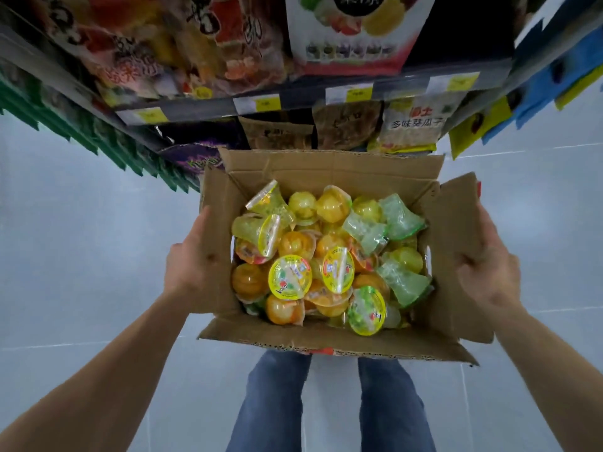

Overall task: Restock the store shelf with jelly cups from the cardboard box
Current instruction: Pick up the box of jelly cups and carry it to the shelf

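Hands grip opposite side flaps of cardboard box holding jelly cups.

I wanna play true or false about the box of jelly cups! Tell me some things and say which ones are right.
1. Both hands hold the cardboard box. True: the left hand and right hand grip its side flaps.
2. The box is empty. False: it is full of jelly cups.
3. All the cups are green. False: many are yellow or orange.
4. The box flaps are open. True.
5. One hand holds a cup. False: neither does.
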